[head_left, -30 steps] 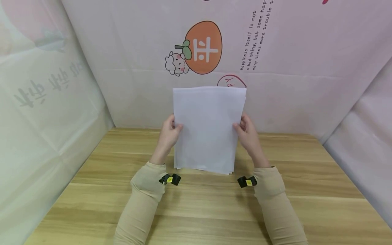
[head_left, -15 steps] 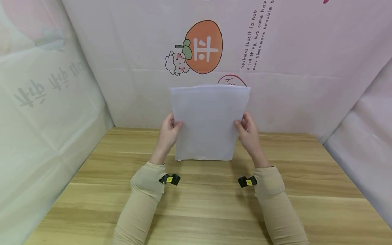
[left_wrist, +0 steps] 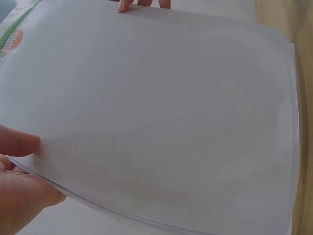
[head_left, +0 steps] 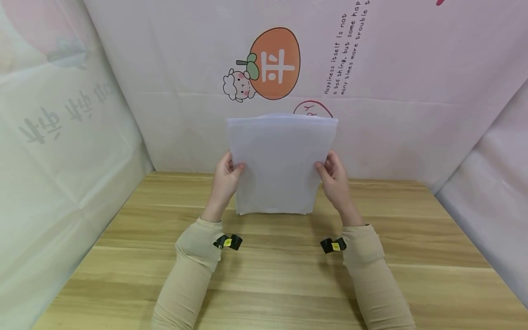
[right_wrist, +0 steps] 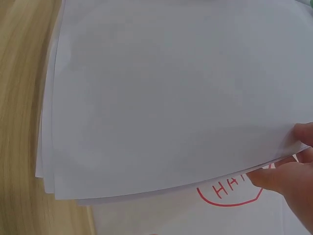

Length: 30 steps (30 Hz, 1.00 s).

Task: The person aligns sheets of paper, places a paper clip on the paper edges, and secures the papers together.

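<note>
Between my two hands a stack of white paper sheets [head_left: 280, 169] stands upright over the far part of the table. My left hand [head_left: 227, 181] pinches its left edge, thumb on the near face and fingers behind. My right hand [head_left: 335, 181] grips the opposite edge in the same way. In the right wrist view the sheets [right_wrist: 171, 98] are slightly out of line at the lower corner, several edges showing in steps. The left wrist view shows the paper [left_wrist: 161, 112] bending a little near the left thumb. Whether the bottom edge touches the table cannot be told.
The wooden table [head_left: 272, 270] spreads below both forearms. A white printed cloth [head_left: 185, 128] with an orange fruit drawing hangs close behind the paper, and more white cloth [head_left: 74, 174] walls the left side. Each wrist carries a small black camera [head_left: 235, 242].
The stack's lower edge has come up in the head view and its top has grown wider, so it tilts differently. Both hands keep their hold and have barely moved.
</note>
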### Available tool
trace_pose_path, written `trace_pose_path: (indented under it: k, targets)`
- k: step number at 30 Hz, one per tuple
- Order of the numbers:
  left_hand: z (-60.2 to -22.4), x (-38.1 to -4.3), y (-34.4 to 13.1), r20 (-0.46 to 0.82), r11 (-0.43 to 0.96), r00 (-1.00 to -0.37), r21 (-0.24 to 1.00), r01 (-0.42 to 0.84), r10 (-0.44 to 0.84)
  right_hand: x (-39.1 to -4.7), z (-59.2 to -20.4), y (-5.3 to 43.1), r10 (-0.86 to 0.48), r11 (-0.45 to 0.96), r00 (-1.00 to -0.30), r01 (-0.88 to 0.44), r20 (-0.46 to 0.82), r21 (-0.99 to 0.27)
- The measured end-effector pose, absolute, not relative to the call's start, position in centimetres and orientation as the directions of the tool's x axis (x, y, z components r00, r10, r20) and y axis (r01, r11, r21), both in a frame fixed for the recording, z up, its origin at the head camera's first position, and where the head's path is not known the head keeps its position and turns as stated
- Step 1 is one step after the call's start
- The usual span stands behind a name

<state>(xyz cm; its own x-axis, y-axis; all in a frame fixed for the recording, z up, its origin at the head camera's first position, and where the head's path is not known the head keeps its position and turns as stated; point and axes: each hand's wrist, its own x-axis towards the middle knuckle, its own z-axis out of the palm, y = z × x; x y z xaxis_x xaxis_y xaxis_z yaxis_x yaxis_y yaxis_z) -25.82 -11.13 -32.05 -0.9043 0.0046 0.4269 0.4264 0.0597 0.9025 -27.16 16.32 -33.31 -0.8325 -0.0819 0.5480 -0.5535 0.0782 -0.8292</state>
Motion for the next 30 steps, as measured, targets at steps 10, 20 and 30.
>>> trace_pose_path:
  k: [10,20,30]
  targets:
    - [-32.13,-25.66,-11.34,0.41,0.045,-0.912,0.911,0.41,0.005,-26.86,-33.2,16.21,-0.097,0.083,-0.838,-0.545,0.537,-0.835]
    - [-32.56,-25.75,-11.24,0.407,0.025,-0.913,0.913,0.407,-0.005,-26.95,-33.68,16.27,-0.104,0.095,-0.83,-0.557,0.548,-0.825]
    - [-32.72,-25.78,-11.26,0.393,0.016,-0.92,0.92,0.392,-0.01,-26.87,-33.73,16.27,-0.12,0.092,-0.825,-0.563,0.552,-0.821]
